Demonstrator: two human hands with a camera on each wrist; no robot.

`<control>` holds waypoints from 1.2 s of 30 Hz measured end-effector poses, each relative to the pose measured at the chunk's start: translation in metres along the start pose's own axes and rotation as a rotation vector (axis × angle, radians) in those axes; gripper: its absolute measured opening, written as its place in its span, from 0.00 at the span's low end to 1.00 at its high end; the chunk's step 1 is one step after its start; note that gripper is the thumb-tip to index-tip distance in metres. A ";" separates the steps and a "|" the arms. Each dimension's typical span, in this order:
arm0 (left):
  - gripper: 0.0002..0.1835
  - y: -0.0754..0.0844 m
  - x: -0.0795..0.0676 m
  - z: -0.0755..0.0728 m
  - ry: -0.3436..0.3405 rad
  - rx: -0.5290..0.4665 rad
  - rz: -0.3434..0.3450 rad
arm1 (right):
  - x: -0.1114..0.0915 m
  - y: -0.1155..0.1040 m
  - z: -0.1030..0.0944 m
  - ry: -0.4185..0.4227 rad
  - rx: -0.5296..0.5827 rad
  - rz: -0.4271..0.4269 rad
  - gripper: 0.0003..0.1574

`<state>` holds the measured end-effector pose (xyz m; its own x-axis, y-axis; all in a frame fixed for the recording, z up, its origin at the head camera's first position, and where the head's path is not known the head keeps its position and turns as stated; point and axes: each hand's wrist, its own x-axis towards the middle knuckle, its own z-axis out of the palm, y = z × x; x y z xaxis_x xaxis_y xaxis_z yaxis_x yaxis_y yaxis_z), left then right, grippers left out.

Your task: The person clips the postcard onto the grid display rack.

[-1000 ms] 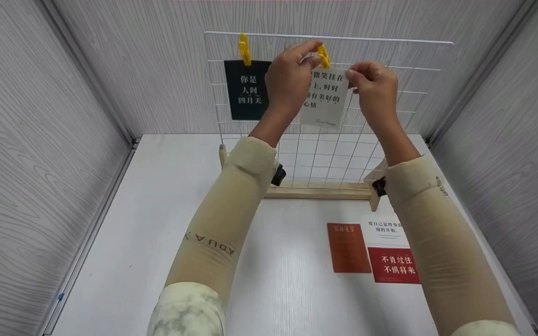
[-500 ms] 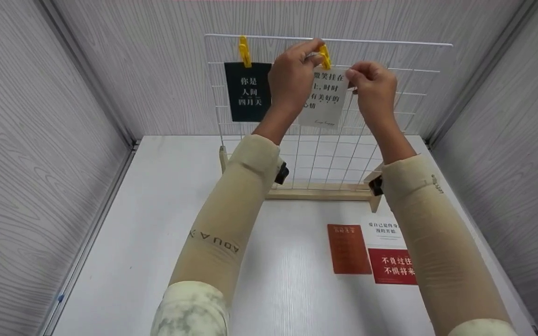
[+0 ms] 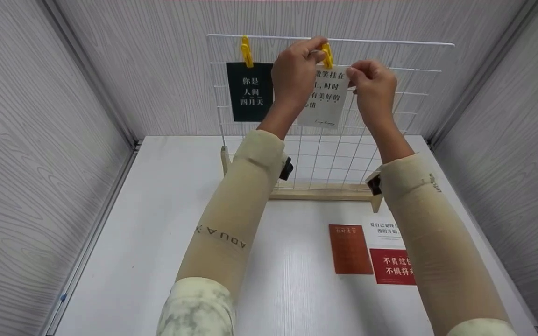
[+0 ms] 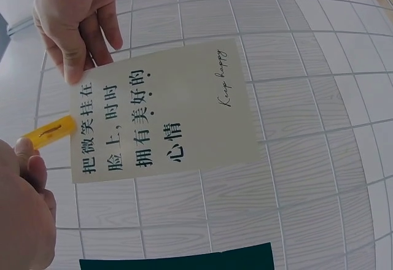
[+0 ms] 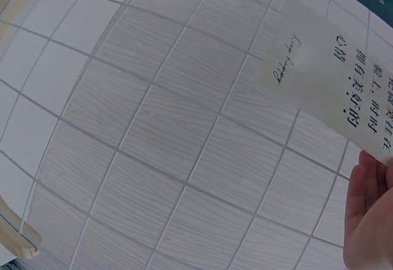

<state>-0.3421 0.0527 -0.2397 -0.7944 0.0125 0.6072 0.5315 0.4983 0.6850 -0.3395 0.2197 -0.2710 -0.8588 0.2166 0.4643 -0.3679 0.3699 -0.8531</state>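
Note:
A white wire grid (image 3: 315,161) stands upright on a wooden base. Against it hangs a pale card (image 3: 327,100) with dark Chinese lettering and "Keep happy" script, seen whole in the left wrist view. My left hand (image 3: 294,74) pinches a yellow clip (image 4: 49,133) whose tip lies at the card's top edge. With thumb and fingers, my right hand (image 3: 375,86) holds the upper right corner of that card. To the left, a dark green card (image 3: 250,93) hangs from another yellow clip (image 3: 247,52). My left hand hides part of the pale card in the head view.
On the white table (image 3: 278,280) lie an orange-red card (image 3: 350,249), a red card (image 3: 392,267) and a white card (image 3: 385,233), the last two partly behind my right sleeve. The wooden base (image 3: 325,193) sits behind them. Grey wood-grain walls (image 3: 35,116) enclose the table.
Both hands stay at the pale card and the yellow clip. My left forearm has shifted slightly to the right, and my right forearm slightly to the left.

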 end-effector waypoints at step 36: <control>0.18 0.008 0.003 0.001 -0.077 0.121 0.001 | -0.003 -0.006 0.011 0.055 -0.154 -0.015 0.13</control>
<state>-0.3406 0.0578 -0.2330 -0.8168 0.0768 0.5718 0.4962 0.5992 0.6283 -0.3386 0.2072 -0.2700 -0.8309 0.2578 0.4931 -0.3181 0.5069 -0.8011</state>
